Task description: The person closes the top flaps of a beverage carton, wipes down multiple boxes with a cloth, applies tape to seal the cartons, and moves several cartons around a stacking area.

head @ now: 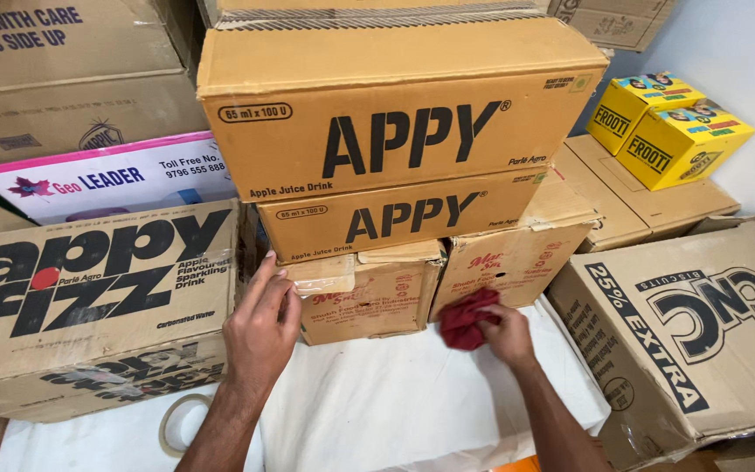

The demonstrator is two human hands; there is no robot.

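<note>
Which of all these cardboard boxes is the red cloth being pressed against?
The small brown box at the bottom right of the middle stack. The right hand holds the red cloth at its lower front corner; the left hand rests beside the neighbouring box.

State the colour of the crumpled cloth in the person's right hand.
Dark red crumpled cloth, clearest in the head view.

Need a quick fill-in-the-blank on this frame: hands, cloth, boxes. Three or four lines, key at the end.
1. The right hand grips a crumpled cloth coloured ____.
2. The left hand lies flat against a small carton, holding ____.
3. The roll of clear tape lies on the white sheet nearest the ____ hand.
4. The two small boxes at upper right are ____.

Missing words: red; nothing; left; yellow
</note>
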